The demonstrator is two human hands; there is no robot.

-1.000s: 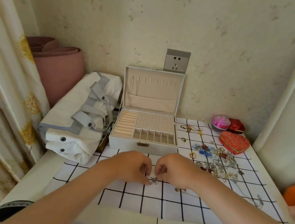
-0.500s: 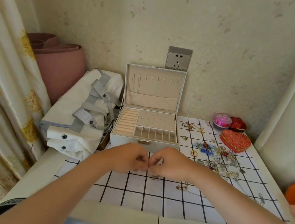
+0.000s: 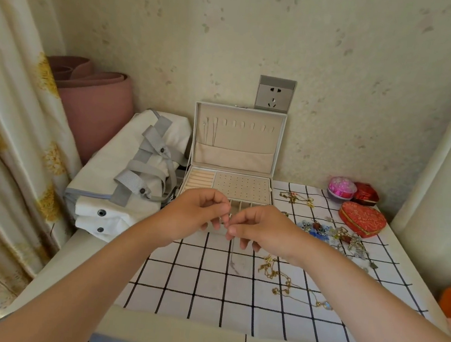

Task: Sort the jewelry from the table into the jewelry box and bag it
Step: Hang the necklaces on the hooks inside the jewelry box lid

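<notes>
Tiny pale piece (image 3: 229,216): metallic glint, too small to identify, held above near edge of jewelry box (image 3: 236,144).

Left hand (image 3: 194,215) and right hand (image 3: 265,231): raised off checked cloth (image 3: 205,286), fingers curled, fingertips meeting, both pinching piece between them.

Jewelry box: white, lid upright against wall, beige lining; two thin chains hang on lid's left hooks; ring rolls left, perforated panel right, row of small slots at near edge.

White bag (image 3: 122,176) with grey straps just left of box.

Loose jewelry (image 3: 335,236) right of hands; gold chains (image 3: 277,275) nearer.

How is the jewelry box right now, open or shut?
Open. The box has its lid standing upright, baring the inside.
</notes>
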